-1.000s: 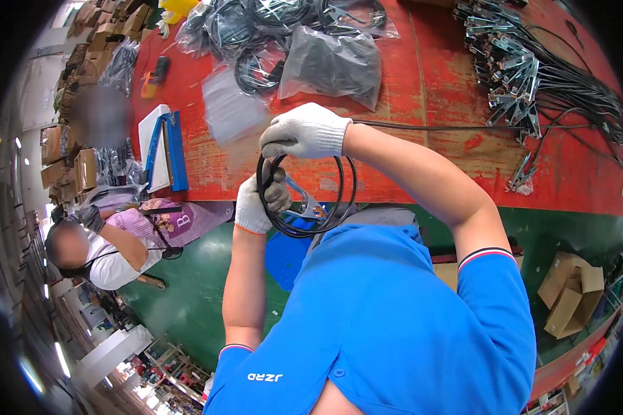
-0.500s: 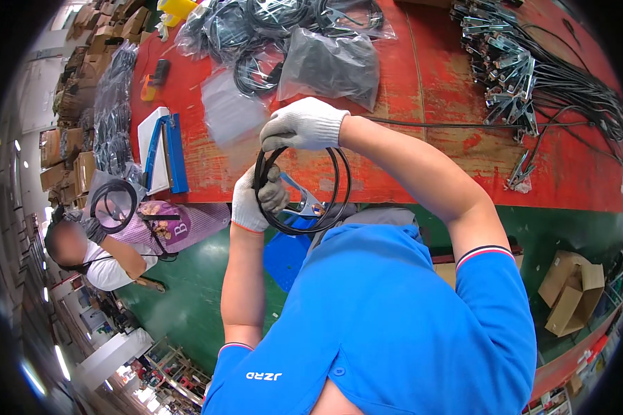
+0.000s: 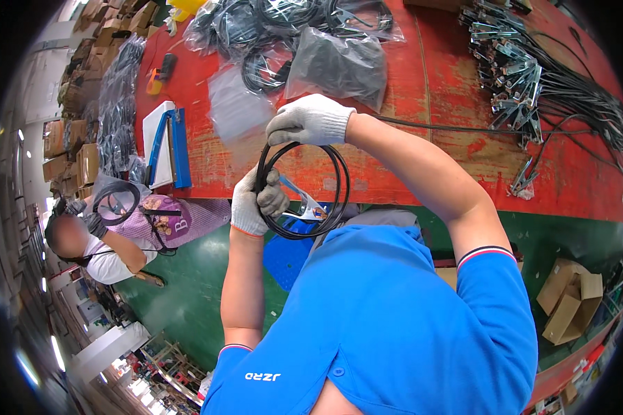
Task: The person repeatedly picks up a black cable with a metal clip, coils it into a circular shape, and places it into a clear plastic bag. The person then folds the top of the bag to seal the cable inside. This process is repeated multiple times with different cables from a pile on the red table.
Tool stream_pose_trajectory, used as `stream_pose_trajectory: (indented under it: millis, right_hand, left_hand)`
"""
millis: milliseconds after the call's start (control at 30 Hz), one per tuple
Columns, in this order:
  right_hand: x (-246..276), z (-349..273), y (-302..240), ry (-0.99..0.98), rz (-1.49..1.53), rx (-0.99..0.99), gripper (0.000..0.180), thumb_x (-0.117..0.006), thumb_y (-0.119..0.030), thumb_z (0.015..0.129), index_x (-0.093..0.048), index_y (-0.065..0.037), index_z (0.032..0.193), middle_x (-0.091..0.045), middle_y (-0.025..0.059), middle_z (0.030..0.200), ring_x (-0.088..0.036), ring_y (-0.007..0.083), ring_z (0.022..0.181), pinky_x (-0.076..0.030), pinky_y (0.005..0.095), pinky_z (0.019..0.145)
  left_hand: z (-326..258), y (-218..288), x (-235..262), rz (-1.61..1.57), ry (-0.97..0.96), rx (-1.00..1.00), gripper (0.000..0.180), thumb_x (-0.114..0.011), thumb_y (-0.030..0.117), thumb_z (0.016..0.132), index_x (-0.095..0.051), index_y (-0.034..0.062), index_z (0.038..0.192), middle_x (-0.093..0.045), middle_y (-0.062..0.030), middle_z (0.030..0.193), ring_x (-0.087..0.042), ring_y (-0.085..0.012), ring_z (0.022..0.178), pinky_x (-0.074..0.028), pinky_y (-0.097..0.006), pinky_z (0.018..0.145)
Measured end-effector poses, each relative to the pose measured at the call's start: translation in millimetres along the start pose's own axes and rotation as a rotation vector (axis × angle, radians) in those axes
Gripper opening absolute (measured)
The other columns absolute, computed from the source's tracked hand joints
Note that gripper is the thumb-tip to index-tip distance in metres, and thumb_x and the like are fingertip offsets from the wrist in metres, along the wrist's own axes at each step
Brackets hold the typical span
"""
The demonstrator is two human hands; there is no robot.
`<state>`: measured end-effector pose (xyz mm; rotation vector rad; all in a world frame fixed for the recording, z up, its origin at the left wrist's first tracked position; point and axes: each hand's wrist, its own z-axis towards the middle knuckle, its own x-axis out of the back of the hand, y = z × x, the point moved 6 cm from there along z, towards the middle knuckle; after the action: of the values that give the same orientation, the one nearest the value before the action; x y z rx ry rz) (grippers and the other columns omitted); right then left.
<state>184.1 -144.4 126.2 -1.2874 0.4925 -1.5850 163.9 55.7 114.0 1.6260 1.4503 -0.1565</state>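
- Right hand (image 3: 310, 119) sits higher above the left hand (image 3: 257, 202) than in the first frame; both hands' fingers grip the black cable coil (image 3: 347, 181).
- Clear bags (image 3: 221, 38) on the red tabletop (image 3: 457, 180) hold black cables; a translucent bag (image 3: 339, 69) has dark, indistinct contents.
- Coil, round and glossy, is at the tabletop's near edge, a silvery clamp (image 3: 310, 206) within its ring.
- White lettering (image 3: 263, 377) marks the blue shirt (image 3: 394, 311).

White lettering (image 3: 262, 377) on blue shirt (image 3: 394, 311), probably a letter (image 3: 181, 225) on checked apron (image 3: 206, 211)
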Motion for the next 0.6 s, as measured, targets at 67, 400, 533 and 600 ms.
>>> stream_pose_trajectory:
  millis: [67,400,533,600]
  right_hand:
    - [1,0,1,0.004,0.001,-0.010,0.027,-0.069,-0.037,0.098,-0.077,-0.015,0.111,-0.074,0.0075,0.102,-0.071,0.0291,0.093,-0.055,0.0394,0.083]
    - [-9,-8,22,-0.075,-0.009,-0.109,0.030,-0.063,-0.042,0.100,-0.076,-0.019,0.115,-0.075,0.0100,0.105,-0.071,0.0331,0.096,-0.055,0.0425,0.085]
    - [6,-66,59,-0.017,-0.199,-0.255,0.030,-0.060,-0.043,0.102,-0.073,-0.022,0.120,-0.075,0.0098,0.107,-0.072,0.0336,0.095,-0.057,0.0431,0.083]
    - [26,-127,90,-0.004,-0.329,-0.346,0.026,-0.061,-0.035,0.102,-0.069,-0.025,0.126,-0.074,0.0102,0.102,-0.073,0.0330,0.090,-0.059,0.0451,0.075]
  left_hand:
    - [-3,2,-5,0.027,0.005,-0.015,0.041,-0.031,0.032,0.112,-0.056,0.0079,0.091,-0.034,0.0066,0.047,-0.030,-0.0094,0.034,-0.032,-0.029,0.038]
    - [-19,0,-10,0.100,0.013,-0.062,0.056,-0.038,0.055,0.111,-0.062,0.0079,0.094,-0.027,0.0095,0.048,-0.024,-0.0076,0.036,-0.026,-0.027,0.039]
    - [-44,40,46,0.002,0.129,-0.180,0.049,-0.048,0.054,0.109,-0.064,0.0093,0.095,-0.025,0.0121,0.050,-0.023,-0.0054,0.038,-0.025,-0.025,0.040]
    - [-60,71,67,-0.152,0.107,-0.276,0.049,-0.048,0.052,0.109,-0.065,0.0079,0.093,-0.025,0.0121,0.050,-0.022,-0.0046,0.038,-0.026,-0.026,0.041]
